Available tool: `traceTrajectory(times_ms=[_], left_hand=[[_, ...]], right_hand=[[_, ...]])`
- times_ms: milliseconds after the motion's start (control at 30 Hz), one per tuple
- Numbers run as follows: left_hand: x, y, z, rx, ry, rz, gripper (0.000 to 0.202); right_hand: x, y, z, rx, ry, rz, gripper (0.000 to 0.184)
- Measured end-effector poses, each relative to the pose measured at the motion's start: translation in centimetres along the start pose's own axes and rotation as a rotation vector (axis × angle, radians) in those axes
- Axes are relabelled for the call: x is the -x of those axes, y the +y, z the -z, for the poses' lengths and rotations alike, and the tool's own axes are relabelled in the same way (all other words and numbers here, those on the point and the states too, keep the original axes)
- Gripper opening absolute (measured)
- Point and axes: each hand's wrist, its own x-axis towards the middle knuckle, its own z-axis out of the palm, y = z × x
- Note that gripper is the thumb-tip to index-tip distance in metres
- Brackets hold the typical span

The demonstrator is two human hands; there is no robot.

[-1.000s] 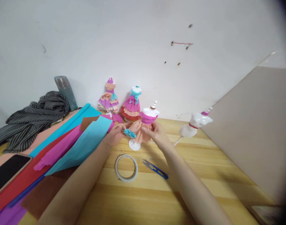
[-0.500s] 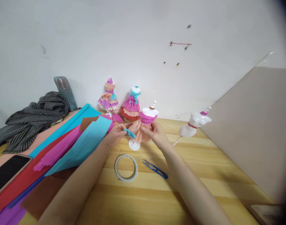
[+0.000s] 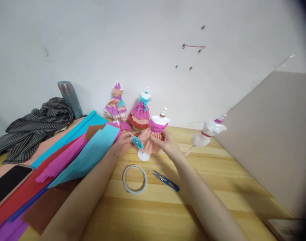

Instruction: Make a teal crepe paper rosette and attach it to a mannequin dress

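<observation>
Left hand [image 3: 123, 144] is pinched shut on a small blue bow [image 3: 137, 142], thumb against fingertips. The bow sits at those fingertips, against or just off the peach skirt [image 3: 149, 140] of the dress form [image 3: 161, 119]; can't tell if it touches. Right hand [image 3: 166, 142] is closed on the skirt's opposite side. The form's round base [image 3: 143, 155] is just below both hands on the table [image 3: 218, 174]. Tape ring [image 3: 135, 179] and snips [image 3: 166, 180] lie nearer the body, close to both wrists. Likely risks: the paper looks thin, so a hard pinch crushes the bow or tears the skirt. The form has a small base, so a sideways push against a loose right grip tips it. A forearm shift could sweep the snips.
</observation>
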Motion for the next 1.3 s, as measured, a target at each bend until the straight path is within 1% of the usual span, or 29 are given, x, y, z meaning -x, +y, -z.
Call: traceTrajectory(times_ms=[100,200,267,367,467,567,667,733,800,867,933,1000,1067,1100,1133,1200,1300], left_hand=[[0.0,0.1,0.0,0.016,0.013,0.009,0.031],[0.0,0.0,0.1,0.037,0.046,0.036,0.04],[-0.1,-0.2,0.4,0.051,0.088,0.054,0.042],[-0.3,-0.6,1.1,0.063,0.17,0.075,0.04],[-0.5,-1.0,1.7,0.067,0.25,0.09,0.034],[-0.7,-1.1,1.7,0.068,0.3,0.106,0.031],[-0.9,-1.1,1.4,0.067,0.331,0.123,0.03],[-1.0,-1.1,1.2,0.07,0.35,0.132,0.031],[-1.1,-1.0,1.1,0.076,0.368,0.139,0.032],[-1.1,-1.0,1.1,0.082,0.381,0.143,0.033],[-1.1,-1.0,1.1,0.086,0.391,0.143,0.032],[-1.2,-1.1,1.1,0.088,0.397,0.143,0.03],[-1.2,-1.1,1.1,0.09,0.403,0.144,0.028],[-1.2,-1.1,1.0,0.09,0.405,0.145,0.027],[-1.2,-1.1,1.0,0.09,0.405,0.146,0.026],[-1.2,-1.1,1.0,0.09,0.403,0.151,0.025],[-1.2,-1.0,1.0,0.092,0.393,0.16,0.024]], right_hand=[[0.1,0.0,0.3,0.009,-0.029,0.006,0.044],[0.2,-0.1,0.6,-0.03,-0.081,0.032,0.054],[0.3,-0.3,0.9,-0.062,-0.125,0.033,0.059],[0.5,-0.7,1.7,-0.061,-0.187,0.011,0.062],[0.6,-1.1,2.7,0.029,-0.272,-0.003,0.065],[0.5,-1.2,4.1,0.155,-0.383,-0.002,0.07],[0.7,-1.3,5.6,0.308,-0.483,0.024,0.067],[1.0,-1.4,6.5,0.392,-0.515,0.024,0.064],[1.3,-1.5,7.0,0.409,-0.52,-0.002,0.062],[1.4,-1.6,6.8,0.347,-0.494,-0.034,0.062],[1.2,-1.6,5.8,0.236,-0.414,-0.045,0.06],[0.9,-1.4,4.0,0.1,-0.257,0.004,0.057],[0.4,-1.0,2.2,-0.006,-0.083,0.056,0.05],[0.2,-0.7,1.4,-0.049,-0.006,0.06,0.045],[0.0,-0.5,0.8,-0.079,0.044,0.05,0.04],[-0.3,-0.3,0.3,-0.107,0.093,0.029,0.033],[-1.0,-0.7,1.1,-0.105,0.114,0.035,0.028]])
